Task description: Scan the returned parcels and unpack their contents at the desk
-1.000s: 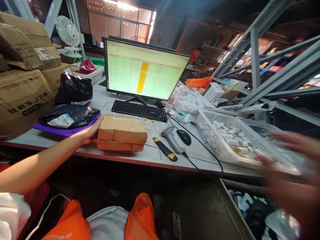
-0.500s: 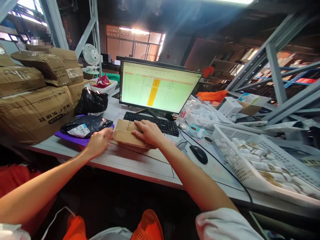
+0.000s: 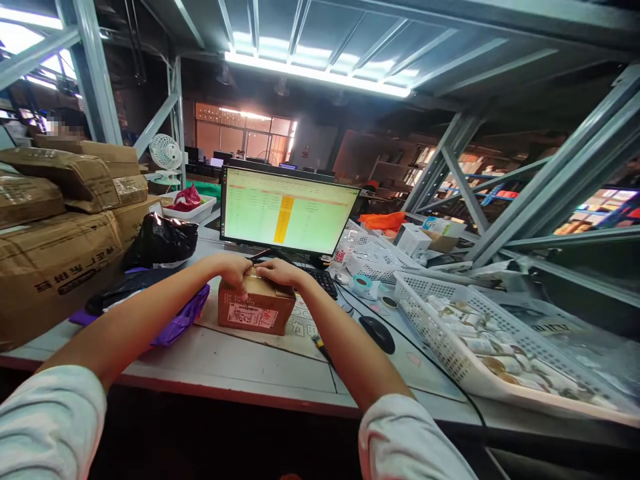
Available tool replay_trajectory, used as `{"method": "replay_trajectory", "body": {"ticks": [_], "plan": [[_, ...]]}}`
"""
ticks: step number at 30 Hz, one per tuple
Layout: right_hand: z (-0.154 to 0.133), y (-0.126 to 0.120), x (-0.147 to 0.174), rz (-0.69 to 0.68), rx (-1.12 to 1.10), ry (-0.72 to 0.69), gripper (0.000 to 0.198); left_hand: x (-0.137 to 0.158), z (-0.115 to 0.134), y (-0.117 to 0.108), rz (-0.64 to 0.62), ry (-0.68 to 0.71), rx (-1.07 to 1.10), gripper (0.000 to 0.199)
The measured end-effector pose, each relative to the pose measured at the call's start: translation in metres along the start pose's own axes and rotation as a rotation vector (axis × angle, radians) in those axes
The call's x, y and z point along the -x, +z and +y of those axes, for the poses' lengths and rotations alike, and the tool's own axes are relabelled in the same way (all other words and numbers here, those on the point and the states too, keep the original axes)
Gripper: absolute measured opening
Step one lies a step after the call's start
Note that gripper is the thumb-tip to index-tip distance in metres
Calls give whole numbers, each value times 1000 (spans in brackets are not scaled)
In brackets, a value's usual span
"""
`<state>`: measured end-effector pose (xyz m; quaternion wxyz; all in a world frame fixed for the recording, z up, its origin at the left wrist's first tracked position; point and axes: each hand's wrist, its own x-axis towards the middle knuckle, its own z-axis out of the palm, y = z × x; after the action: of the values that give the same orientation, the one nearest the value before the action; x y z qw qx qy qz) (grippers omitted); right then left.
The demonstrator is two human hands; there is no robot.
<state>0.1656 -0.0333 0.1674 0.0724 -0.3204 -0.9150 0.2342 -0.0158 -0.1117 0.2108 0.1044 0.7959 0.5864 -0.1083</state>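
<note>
A small brown cardboard box (image 3: 225,317) stands upright on the desk in front of me, with a white printed label (image 3: 253,315) and red marks on its near side. My left hand (image 3: 235,270) grips the box's top from the left, thumb pointing down over the near edge. From the right, my right hand (image 3: 280,271) closes on the top at the middle seam, its fingers bent. Both sets of fingertips meet near that seam, and what lies right under them is hidden. A yellow and black cutter-like tool (image 3: 319,343) lies beside my right forearm.
Behind the box are a monitor (image 3: 285,208) and a keyboard (image 3: 325,283). A black mouse (image 3: 377,333) and a white basket of rolls (image 3: 435,340) are on the right. Black and purple bags (image 3: 183,319) and stacked cartons (image 3: 60,267) stand left.
The box now sits upright with its labelled side toward me. My left hand has moved right from beside the box onto its top. The view has tilted up.
</note>
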Motion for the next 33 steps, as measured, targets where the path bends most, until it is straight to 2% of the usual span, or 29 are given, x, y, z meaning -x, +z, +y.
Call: {"method": "replay_trajectory", "body": {"ticks": [2,4,6,8,10,12,15,18,19,21,23,26,29,31,33], "plan": [[3,-3,-2,-27,-16,13,40,0,7,-8,-58,-5,-28,73],[7,-6,-3,-44,-52,24,49,7,14,-4,2,-3,-86,70],[12,-9,-4,-47,-127,49,57,21,22,11,151,-14,-151,64],[16,-12,-5,-66,-202,63,62,35,31,36,378,-39,-232,49],[18,-13,-5,-98,-241,28,62,47,38,64,601,-53,-315,31],[18,-12,-5,-96,-204,-37,63,54,41,89,784,-44,-364,22],[17,-7,-1,9,-64,-77,67,57,44,113,997,15,-378,22],[16,-13,4,73,-46,-91,44,63,49,127,1093,107,-354,24],[15,-18,4,73,-69,-79,43,68,52,131,1092,128,-336,22],[13,-30,1,44,-115,-18,57,79,60,140,1069,141,-312,20],[9,-39,-8,-27,-159,83,63,93,68,146,1037,125,-331,21],[7,-37,-23,-150,-306,185,62,112,73,142,945,168,-361,24],[15,-20,-29,-155,-435,150,66,122,71,107,681,239,-261,33],[24,-8,-27,-127,-480,106,67,119,69,70,451,222,-209,44],[33,1,-24,-95,-518,69,65,106,69,31,296,205,-149,43]]}}
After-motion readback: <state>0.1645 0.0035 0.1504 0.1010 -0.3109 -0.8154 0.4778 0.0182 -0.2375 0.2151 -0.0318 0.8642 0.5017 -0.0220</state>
